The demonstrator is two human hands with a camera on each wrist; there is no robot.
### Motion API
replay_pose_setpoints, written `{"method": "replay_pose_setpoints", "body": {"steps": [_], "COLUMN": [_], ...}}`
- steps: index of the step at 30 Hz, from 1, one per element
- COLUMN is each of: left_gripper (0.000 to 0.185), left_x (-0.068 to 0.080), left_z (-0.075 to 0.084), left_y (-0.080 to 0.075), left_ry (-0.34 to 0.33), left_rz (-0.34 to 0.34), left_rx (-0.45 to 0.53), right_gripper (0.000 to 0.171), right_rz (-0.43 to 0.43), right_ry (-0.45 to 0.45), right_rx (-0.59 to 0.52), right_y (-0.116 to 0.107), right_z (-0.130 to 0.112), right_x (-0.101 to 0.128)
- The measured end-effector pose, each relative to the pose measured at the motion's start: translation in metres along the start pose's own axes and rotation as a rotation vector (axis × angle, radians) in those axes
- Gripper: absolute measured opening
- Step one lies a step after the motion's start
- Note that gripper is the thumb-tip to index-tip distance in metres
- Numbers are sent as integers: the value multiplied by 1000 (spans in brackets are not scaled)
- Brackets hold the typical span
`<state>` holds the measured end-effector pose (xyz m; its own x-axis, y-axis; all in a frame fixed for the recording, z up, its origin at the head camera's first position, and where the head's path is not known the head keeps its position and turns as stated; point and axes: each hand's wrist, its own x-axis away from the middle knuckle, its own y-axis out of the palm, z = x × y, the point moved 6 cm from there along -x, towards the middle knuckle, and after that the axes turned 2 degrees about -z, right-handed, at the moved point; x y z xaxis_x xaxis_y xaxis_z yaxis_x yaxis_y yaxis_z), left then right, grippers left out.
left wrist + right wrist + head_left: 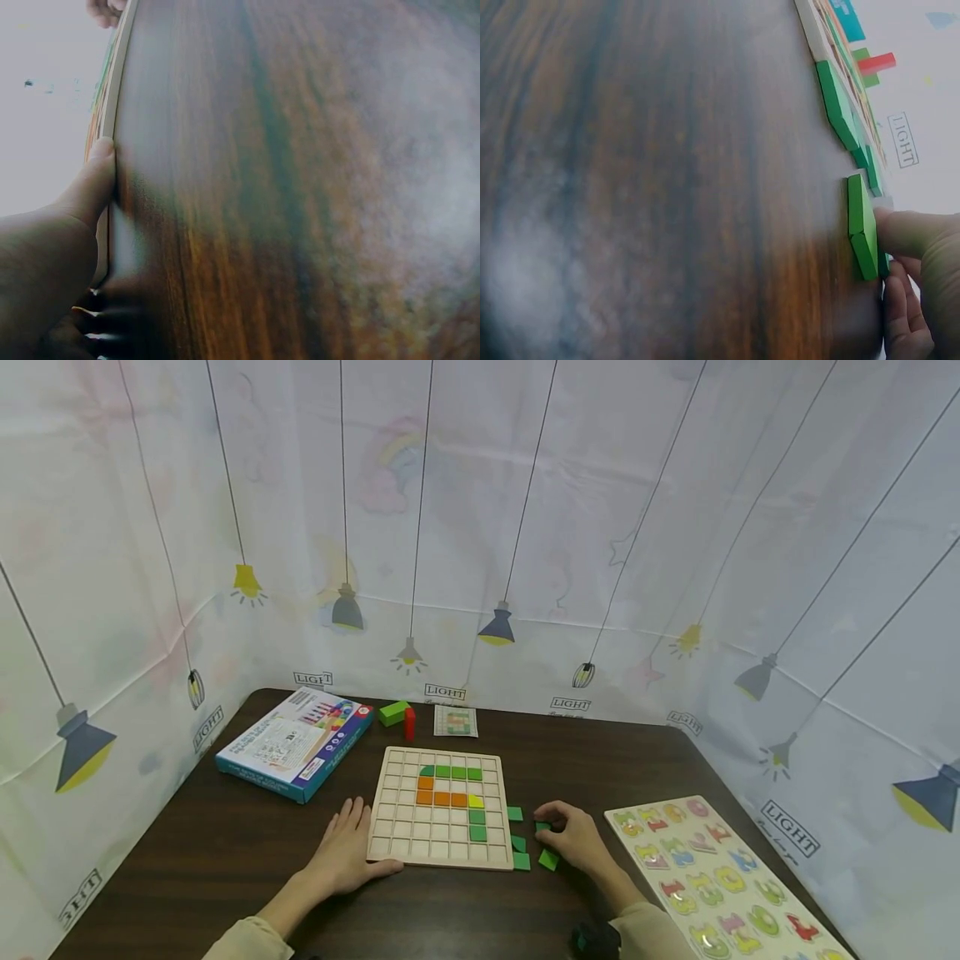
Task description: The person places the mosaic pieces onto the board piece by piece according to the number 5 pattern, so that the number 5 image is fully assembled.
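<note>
A wooden grid board (397,777) lies in the middle of the table, bearing a figure of green, orange and yellow tiles. My left hand (341,852) rests at its left front corner with fingers extended; its thumb (94,180) touches the front edge. Right of the board, my right hand (573,839) pinches a dark green tile (542,828) between thumb and fingers, at table level. Just in front of it lies a lighter green piece (549,860), also seen as a green piece (861,225) by the thumb. Several green tiles (521,861) lie along the board's right edge.
A blue and white box (292,743) lies at the back left. Beside it are a green block (393,713), a red piece (409,723) and a small pattern card (455,721). A board of colourful shapes (720,868) lies at the right. Printed curtains surround the table.
</note>
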<state>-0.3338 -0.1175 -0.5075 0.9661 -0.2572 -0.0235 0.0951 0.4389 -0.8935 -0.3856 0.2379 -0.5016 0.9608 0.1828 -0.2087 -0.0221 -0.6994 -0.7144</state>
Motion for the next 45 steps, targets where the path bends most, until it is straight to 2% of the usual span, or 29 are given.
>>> {"method": "replay_pose_setpoints", "body": {"steps": [17,26,33,39,45], "left_gripper": [111,110,110,111,110], "left_x": [1,1,1,0,-1], "left_z": [0,0,0,-1,-2], "left_y": [0,0,0,2,2], "left_ry": [9,10,13,13,17], "left_rz": [10,12,15,5,12], "left_rx": [1,2,4,4,-1], "right_gripper": [24,24,23,25,22], "right_rz": [1,24,-52,-123,-162], "right_ry": [-20,-109,-138,-222,-298], "right_rx": [9,-7,-12,-50,-43], "right_y": [1,6,22,35,47], "right_z": [0,-19,-38,-56,-72], "right_x": [-1,-5,-3,0,3]}}
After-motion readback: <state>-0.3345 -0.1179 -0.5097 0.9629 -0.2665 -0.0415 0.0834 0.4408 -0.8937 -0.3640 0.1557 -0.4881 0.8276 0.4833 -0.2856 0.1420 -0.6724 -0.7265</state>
